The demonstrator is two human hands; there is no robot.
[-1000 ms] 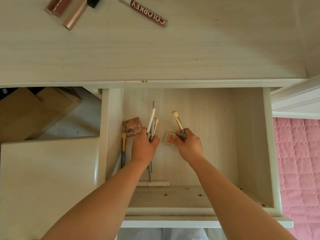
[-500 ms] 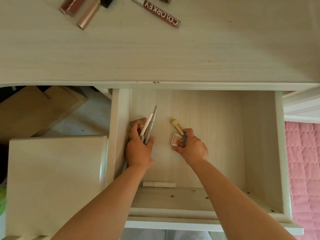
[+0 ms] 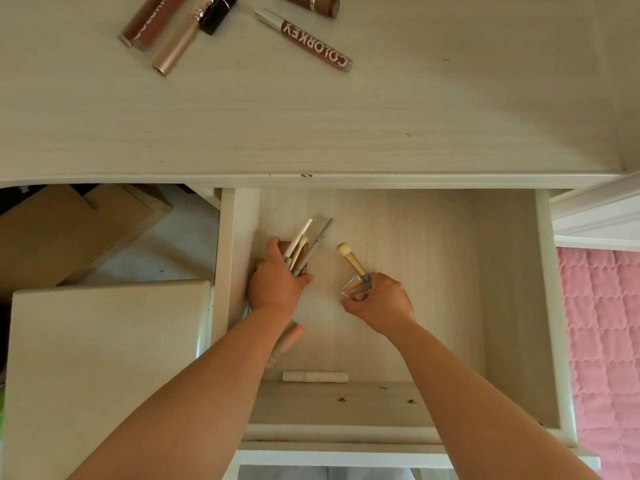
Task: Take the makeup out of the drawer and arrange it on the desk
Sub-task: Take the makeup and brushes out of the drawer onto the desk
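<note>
Nearest the drawer point(image 3: 512, 306) front a white stick point(image 3: 315, 376) and a pink-tipped tube point(image 3: 289, 337) lie unpicked. Mid-drawer, the left grip point(image 3: 277, 284) clutches several brushes point(image 3: 304, 247) over a brown palette point(image 3: 284, 247); the right grip point(image 3: 379, 299) pinches a brush point(image 3: 351, 259) and clear compact point(image 3: 353, 289). Farther off, the table point(image 3: 415, 116) already carries lip tubes point(image 3: 311, 38), so I judge the job partway done.

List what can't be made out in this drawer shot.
- Brown palette, head view: mostly covered by the left hand and its bundle of brushes.
- Clear compact: contents hidden by the right hand.
- Pink-tipped tube: lower end behind the left forearm.
- Tubes on the desk: cut off by the top edge.
</note>
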